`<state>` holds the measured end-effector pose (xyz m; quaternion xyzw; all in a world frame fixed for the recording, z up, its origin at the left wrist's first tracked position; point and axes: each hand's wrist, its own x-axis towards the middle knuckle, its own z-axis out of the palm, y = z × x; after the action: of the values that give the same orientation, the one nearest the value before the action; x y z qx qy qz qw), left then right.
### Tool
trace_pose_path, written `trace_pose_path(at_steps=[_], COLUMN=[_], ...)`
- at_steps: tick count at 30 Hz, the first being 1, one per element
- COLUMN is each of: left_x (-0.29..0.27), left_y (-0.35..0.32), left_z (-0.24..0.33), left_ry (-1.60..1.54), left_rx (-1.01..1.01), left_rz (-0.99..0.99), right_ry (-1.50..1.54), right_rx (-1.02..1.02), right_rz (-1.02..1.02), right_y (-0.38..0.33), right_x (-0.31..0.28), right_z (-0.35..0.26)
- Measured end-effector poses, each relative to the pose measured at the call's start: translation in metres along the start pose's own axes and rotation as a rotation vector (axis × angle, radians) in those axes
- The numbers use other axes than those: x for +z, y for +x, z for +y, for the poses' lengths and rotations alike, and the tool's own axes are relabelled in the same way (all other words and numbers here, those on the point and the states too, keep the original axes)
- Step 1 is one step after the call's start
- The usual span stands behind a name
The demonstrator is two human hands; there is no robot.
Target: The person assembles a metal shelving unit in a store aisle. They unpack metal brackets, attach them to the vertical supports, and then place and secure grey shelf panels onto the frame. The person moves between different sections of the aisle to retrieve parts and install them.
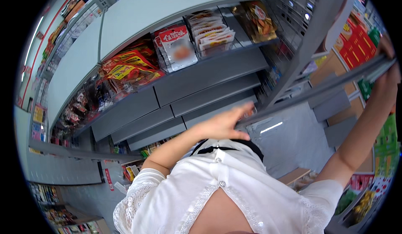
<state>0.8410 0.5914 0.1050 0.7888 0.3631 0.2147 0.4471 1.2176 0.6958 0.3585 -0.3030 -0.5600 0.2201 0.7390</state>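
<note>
A long grey shelf panel (316, 92), seen nearly edge-on, slants up to the right in front of me. My right hand (388, 71) grips its far right end, with the arm stretched out. At the lower left end is my left hand (230, 123), fingers above and thumb below the panel's end; motion smears the fingertips. Ahead stands a grey shelving unit with bare stepped shelves (217, 93). Its upper shelf bears red and yellow snack bags (132, 68), a red and white packet (176, 47), a row of small packets (213, 35) and gold bags (259, 20).
A grey upright post (299, 52) with wire mesh rises at the right of the shelving. Beyond it are red boxes (355, 41) and green cartons (385, 140). Shiny grey floor (289, 142) shows below the panel. Stocked low shelves (71, 213) stand at the lower left.
</note>
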Motion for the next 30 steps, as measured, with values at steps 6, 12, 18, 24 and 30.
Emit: trace_pose_path(at_steps=[6, 12, 18, 24, 30], left_x=[0.049, 0.071, 0.093, 0.107, 0.160], left_y=[0.003, -0.011, -0.017, -0.040, -0.163], left_z=[-0.029, -0.051, -0.074, -0.111, -0.191], left_ry=[-0.423, -0.350, -0.030, 0.287, 0.167], left_rx=[-0.185, -0.172, -0.302, -0.446, -0.731], left_rz=[-0.202, 0.008, 0.223, 0.411, 0.764], right_ry=[0.288, 0.468, 0.550, 0.406, -0.589], right_rx=[0.111, 0.254, 0.513, 0.991, 1.808], right_rz=[-0.052, -0.137, -0.229, 0.197, 0.400], right_y=[-0.096, -0.126, -0.184, -0.276, -0.386], right_x=[0.037, 0.027, 0.065, -0.082, -0.244], right_z=[0.047, 0.090, 0.131, 0.314, 0.420])
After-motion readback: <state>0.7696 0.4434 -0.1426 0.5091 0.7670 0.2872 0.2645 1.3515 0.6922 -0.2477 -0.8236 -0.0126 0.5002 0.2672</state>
